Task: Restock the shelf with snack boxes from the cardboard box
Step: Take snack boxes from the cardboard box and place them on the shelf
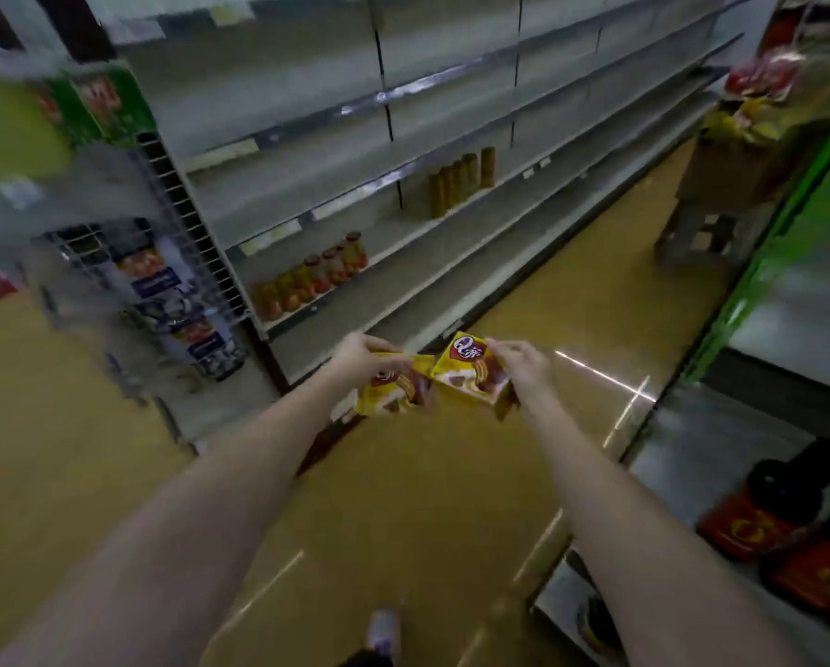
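Observation:
I hold two yellow snack boxes out in front of me over the aisle floor. My left hand [362,356] grips one yellow box [396,389] from above. My right hand [523,365] grips the other yellow box [471,373], tilted with its red logo showing. The two boxes touch at their inner corners. The grey shelf unit [403,185] runs ahead on the left, most of its boards bare. A cardboard box [735,170] with yellow packs in it stands on a stool far down the aisle on the right.
Orange jars [312,281] line a low shelf and brown bottles [461,180] stand one board higher. A wire rack [163,291] with packets stands at the shelf's left end. A green-edged counter [764,300] and red boxes [740,527] flank the right. My shoe [384,628] is on the yellow floor.

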A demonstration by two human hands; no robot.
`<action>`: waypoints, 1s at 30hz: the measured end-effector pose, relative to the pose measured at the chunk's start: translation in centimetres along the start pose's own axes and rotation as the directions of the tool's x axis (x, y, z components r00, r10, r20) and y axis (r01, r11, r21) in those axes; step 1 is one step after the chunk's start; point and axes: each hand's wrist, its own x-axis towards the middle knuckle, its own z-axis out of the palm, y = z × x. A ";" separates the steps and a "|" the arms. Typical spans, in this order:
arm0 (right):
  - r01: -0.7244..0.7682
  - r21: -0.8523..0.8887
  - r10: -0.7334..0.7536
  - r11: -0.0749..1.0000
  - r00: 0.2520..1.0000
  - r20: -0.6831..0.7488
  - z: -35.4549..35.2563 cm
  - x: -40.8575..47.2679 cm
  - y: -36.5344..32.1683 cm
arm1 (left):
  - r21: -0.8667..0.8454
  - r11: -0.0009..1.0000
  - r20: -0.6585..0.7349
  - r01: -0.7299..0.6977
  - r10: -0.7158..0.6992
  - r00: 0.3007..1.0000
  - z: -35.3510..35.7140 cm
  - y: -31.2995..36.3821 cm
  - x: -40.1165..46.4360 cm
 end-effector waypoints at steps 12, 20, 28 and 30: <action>-0.108 -0.021 0.108 0.994 0.994 0.017 3.3 12.7 -1.7 | -0.264 0.964 0.043 0.038 -0.027 0.999 -1.6 0.3 18.2; -0.109 0.060 0.119 0.992 0.975 -0.186 5.8 22.3 -6.5 | -0.524 0.850 0.177 0.064 0.035 0.984 -2.0 3.9 31.9; -0.082 0.078 0.104 0.994 0.938 -0.331 5.0 29.8 -9.5 | -0.478 0.875 0.313 0.079 0.086 0.946 -0.8 7.2 41.2; -0.064 0.062 0.082 0.996 0.932 -0.352 4.7 32.0 -9.5 | -0.422 0.905 0.316 0.050 0.095 0.944 -0.2 7.9 43.7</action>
